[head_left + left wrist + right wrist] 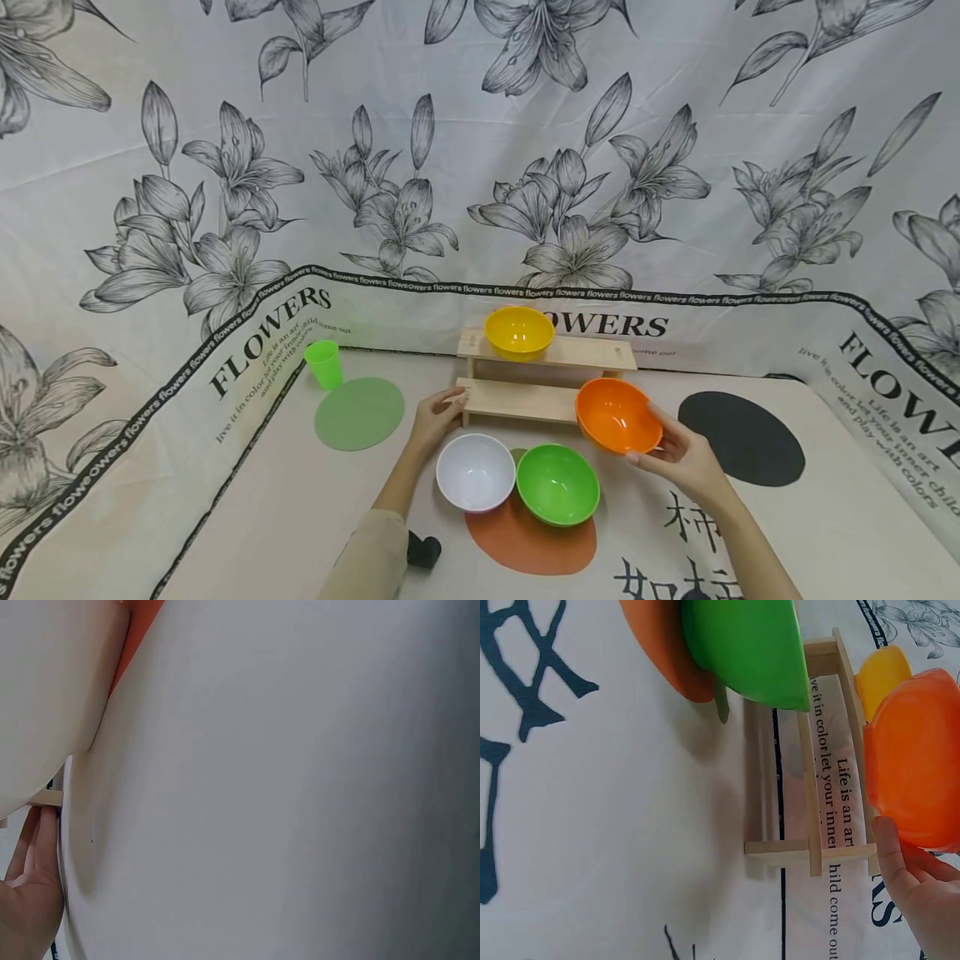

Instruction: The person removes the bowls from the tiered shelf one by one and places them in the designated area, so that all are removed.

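Note:
In the head view my right hand [686,462] holds an orange bowl [617,408] by its right side, thumb at the near rim. The tilted bowl overlaps the right end of a two-step wooden stand's lower board [521,400]; whether they touch is unclear. The right wrist view shows the fingers [911,870] against the bowl's outside. My left hand [435,425] grips the left end of that board with its fingertips. On the upper board sits a yellow bowl [519,333]. Before the stand, a white bowl [476,473] stands beside a green bowl [558,485].
A bright green cup [324,365] stands at the far left, by a printed pale green oval [360,414]. Printed orange [528,542] and black [741,438] shapes mark the cloth. Behind the stand rises a flower-printed cloth wall [405,167].

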A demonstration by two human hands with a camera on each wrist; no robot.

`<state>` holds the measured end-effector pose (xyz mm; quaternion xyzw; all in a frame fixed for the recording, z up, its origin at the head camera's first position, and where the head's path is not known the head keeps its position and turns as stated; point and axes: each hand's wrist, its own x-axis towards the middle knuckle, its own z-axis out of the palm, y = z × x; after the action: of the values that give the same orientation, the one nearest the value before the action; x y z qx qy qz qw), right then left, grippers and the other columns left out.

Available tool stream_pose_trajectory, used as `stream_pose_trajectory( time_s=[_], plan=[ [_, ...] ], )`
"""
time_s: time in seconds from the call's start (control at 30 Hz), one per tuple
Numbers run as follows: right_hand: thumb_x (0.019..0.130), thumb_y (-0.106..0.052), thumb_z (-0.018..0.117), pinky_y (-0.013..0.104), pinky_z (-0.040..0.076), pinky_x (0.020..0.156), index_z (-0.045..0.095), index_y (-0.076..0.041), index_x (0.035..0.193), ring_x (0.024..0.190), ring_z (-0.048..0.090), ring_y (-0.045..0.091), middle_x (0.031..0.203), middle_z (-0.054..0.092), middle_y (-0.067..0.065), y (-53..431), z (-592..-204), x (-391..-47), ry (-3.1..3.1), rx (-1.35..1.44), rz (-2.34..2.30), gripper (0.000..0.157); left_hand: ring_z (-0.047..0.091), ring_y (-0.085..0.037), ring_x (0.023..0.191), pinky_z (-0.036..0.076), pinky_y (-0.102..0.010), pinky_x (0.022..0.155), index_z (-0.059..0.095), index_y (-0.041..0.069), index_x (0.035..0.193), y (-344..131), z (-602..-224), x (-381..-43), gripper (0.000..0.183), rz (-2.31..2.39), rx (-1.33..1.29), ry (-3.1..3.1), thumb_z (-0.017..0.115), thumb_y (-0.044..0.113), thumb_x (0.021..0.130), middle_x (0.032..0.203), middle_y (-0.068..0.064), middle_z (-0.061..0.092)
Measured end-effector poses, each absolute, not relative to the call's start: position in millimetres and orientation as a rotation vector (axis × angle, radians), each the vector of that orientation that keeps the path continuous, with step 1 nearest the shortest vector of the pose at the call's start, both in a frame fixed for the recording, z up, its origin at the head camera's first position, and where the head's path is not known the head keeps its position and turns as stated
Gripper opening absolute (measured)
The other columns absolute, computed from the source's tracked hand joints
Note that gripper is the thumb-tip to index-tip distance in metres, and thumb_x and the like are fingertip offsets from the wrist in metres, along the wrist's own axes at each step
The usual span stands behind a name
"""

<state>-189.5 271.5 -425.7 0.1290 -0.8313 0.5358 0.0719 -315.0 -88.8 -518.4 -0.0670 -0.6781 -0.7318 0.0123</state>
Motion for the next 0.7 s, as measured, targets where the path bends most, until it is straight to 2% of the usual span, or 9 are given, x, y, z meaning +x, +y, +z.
stream_pose_trajectory(
  time_s=[0.23,0.33,0.57,0.7],
  plan=[
    [0.082,-0.011,0.073,0.008,0.049,0.084,0.027,0.007,0.144,0.1,0.043,-0.021,0.145,0.029,0.032,275,-430,-180,-2.561,0.271,1.593,0.08,0.063,-0.033,0.102,0.058,-0.035,0.083,0.057,-0.007,0.122,-88,-520,-316,0.035,-2.276,-0.227,-2.117,0.061,0.008,0.091,0.114,-0.031,0.059],
    [0.082,-0.012,0.073,0.009,0.05,0.084,0.026,0.006,0.144,0.1,0.043,-0.021,0.145,0.029,0.032,277,-432,-176,-2.584,0.243,1.597,0.081,0.063,-0.03,0.1,0.058,-0.035,0.083,0.058,-0.007,0.122,-88,-520,-315,0.036,-2.285,-0.228,-2.103,0.062,0.009,0.09,0.115,-0.03,0.059],
    [0.082,-0.012,0.073,0.012,0.051,0.085,0.025,0.006,0.145,0.099,0.041,-0.023,0.147,0.027,0.031,281,-439,-169,-2.603,0.207,1.636,0.082,0.062,-0.025,0.099,0.054,-0.045,0.089,0.055,-0.011,0.122,-89,-494,-298,0.036,-2.313,-0.252,-2.119,0.061,0.004,0.09,0.119,-0.033,0.056],
    [0.083,-0.012,0.072,0.011,0.051,0.085,0.024,0.007,0.145,0.098,0.04,-0.024,0.147,0.026,0.031,282,-445,-165,-2.616,0.179,1.643,0.081,0.063,-0.026,0.099,0.055,-0.042,0.087,0.054,-0.013,0.122,-89,-496,-299,0.036,-2.288,-0.266,-2.131,0.059,0.005,0.091,0.117,-0.033,0.057]
  ],
)
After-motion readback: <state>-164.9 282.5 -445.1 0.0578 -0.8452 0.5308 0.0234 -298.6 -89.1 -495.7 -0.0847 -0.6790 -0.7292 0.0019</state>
